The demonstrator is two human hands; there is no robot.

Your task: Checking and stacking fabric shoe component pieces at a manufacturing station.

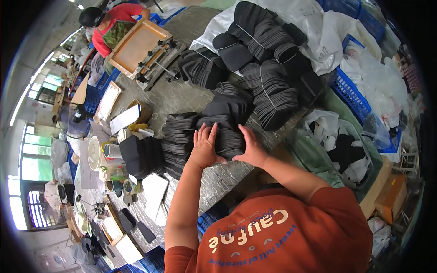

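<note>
A stack of dark grey, insole-shaped pads (228, 142) lies on the table in front of me, between my two hands. My left hand (205, 148) rests over its left side, fingers spread across the pads and thumb toward the near end. Against the right side presses my right hand (251, 149), its fingers pointing up along the edge and its thumb at the near end. Adjoining stacks of the same pads (179, 132) stand left of my left hand, and another stack (227, 101) lies just beyond. Both palms are hidden.
Tied bundles of dark pads (268, 91) lie at the far right, near a white plastic sheet (314, 32). Tubs (94, 152) and paper (154, 195) occupy the left side. A framed screen (139, 48) stands farther off, beside another person (114, 27). Blue crates (350, 93) are right.
</note>
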